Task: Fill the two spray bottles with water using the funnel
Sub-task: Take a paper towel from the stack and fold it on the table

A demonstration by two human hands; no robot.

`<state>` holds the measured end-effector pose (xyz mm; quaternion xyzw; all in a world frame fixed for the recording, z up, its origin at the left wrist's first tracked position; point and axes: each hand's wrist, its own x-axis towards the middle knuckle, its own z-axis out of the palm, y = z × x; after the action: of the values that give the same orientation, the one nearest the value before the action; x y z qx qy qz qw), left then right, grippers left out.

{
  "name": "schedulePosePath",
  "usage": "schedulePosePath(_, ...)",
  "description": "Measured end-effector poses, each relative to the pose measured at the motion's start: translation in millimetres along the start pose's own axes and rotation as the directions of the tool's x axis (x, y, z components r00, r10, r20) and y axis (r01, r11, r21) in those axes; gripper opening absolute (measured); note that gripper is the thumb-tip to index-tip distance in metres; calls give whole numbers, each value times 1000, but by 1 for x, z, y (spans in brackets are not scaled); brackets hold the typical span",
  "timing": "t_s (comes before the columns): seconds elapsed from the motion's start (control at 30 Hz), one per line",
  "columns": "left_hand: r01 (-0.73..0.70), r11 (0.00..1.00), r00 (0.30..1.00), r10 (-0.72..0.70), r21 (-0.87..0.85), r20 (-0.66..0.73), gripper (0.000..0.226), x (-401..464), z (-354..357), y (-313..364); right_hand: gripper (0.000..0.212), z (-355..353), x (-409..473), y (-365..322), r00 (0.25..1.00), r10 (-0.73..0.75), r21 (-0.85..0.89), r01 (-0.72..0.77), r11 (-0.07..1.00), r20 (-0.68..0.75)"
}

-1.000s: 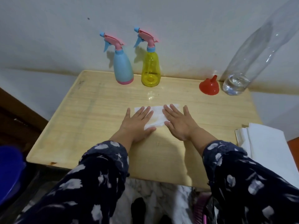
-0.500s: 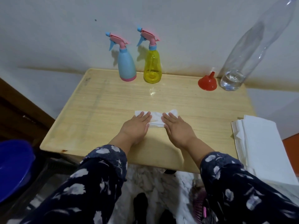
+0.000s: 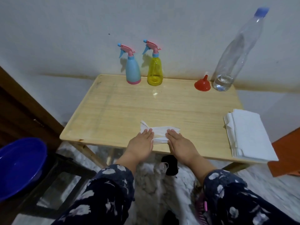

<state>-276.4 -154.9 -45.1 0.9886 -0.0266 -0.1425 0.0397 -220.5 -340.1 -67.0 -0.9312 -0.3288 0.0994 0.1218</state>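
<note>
Two spray bottles stand against the wall at the back of the wooden table [image 3: 113, 111]: a blue spray bottle [image 3: 132, 70] and, to its right, a yellow spray bottle [image 3: 155, 71], both with pink-and-blue trigger heads on. A red funnel [image 3: 202, 84] lies mouth-down at the back right, beside a tall clear water bottle [image 3: 233, 56] with a blue cap and a little water at its bottom. My left hand [image 3: 141, 144] and my right hand [image 3: 180, 143] press flat on a crumpled white tissue [image 3: 159, 132] near the table's front edge.
A stack of white paper napkins [image 3: 250, 137] lies on the table's right edge. A blue basin [image 3: 17, 166] sits on a dark stool at the lower left. An orange object [image 3: 287, 156] is at the right. A dark wooden frame lines the left wall.
Both hands have dragged the tissue toward the table's front edge, and it has crumpled. The camera has pulled back and risen, showing the water bottle's cap.
</note>
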Motion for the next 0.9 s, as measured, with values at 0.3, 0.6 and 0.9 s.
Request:
schedulePosePath(0.3, -71, 997, 997, 71, -32, 18, 50, -43, 5, 0, 45, 7, -42, -41, 993, 121, 29, -121, 992, 13)
schedulePosePath(0.6, -125, 990, 992, 126, -64, 7, 39, -56, -17, 2, 40, -14, -67, -63, 989, 136, -162, -144, 976, -58)
schedulePosePath(0.9, -247, 969, 959, 240, -30, -153, 51, 12, -58, 12, 58, -64, -48, -16, 949, 134, -50, -154, 987, -284)
